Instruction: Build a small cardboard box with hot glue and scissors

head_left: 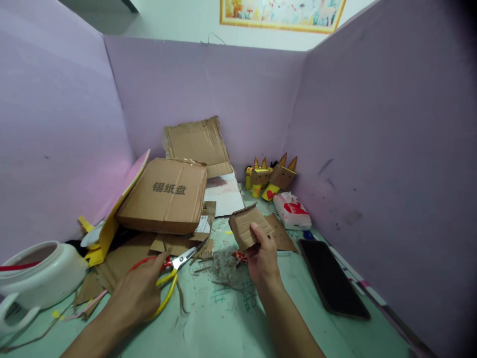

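Note:
My right hand point(263, 258) pinches a small folded piece of cardboard point(248, 227), thumb on its near face, above the middle of the table. My left hand point(139, 291) is closed around the handles of a pair of scissors point(183, 258) with red and yellow grips. The metal blades point away toward loose cardboard strips, and their tips lie close to these scraps. Part of the grips is hidden by my fingers. A small red patterned piece point(240, 255) lies just left of my right hand. Brown scraps and dust point(227, 271) are spread between both hands.
A cardboard box point(164, 196) with black print leans at left, beside a white ceramic pot point(44, 273). A flat cardboard sheet point(197, 144) stands behind. Cardboard animal figures point(281, 178), a tissue pack point(292, 211) and a black phone point(331, 278) are at right. Purple panels point(208, 89) enclose the table.

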A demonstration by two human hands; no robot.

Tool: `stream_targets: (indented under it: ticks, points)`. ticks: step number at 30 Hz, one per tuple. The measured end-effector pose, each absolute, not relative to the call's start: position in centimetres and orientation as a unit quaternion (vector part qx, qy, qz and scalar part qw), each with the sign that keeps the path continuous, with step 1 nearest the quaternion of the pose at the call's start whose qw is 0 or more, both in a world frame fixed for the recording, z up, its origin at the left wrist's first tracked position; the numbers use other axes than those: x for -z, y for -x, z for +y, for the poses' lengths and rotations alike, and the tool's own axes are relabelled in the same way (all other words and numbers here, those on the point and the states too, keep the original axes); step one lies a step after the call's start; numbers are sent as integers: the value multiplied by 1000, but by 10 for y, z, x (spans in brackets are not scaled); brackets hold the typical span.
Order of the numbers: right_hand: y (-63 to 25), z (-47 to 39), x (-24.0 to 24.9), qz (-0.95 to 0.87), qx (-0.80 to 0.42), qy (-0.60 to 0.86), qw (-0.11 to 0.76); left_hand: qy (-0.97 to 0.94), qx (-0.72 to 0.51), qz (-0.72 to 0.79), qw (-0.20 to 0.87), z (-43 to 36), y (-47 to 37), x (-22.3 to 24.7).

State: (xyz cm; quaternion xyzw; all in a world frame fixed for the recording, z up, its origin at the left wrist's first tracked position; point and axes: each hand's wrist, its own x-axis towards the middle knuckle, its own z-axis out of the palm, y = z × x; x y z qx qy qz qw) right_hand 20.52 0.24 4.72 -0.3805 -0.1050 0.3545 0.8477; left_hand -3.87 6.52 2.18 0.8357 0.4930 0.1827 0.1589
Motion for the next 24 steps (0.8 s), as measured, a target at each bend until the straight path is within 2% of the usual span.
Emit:
stream_targets:
  ticks: [2,7,13,18,24]
  points:
    - [-206,2,-48,-97,-349,373,854,-822,-178,510,178,64,42,-37]
    - [-209,1,-48,-78,-326,361,870,-742,-289,559,229,58,34,-71]
    - [-209,3,-46,-82,-305,391,864,-774,-383,443,241,61,-10,-54]
    - [-209,3,-44,-102,-298,403,859,-851,-327,327,249,70,-38,-48]
    - [-206,3,-40,-118,-304,441,836,-891,-226,374,124,68,-44,-38]
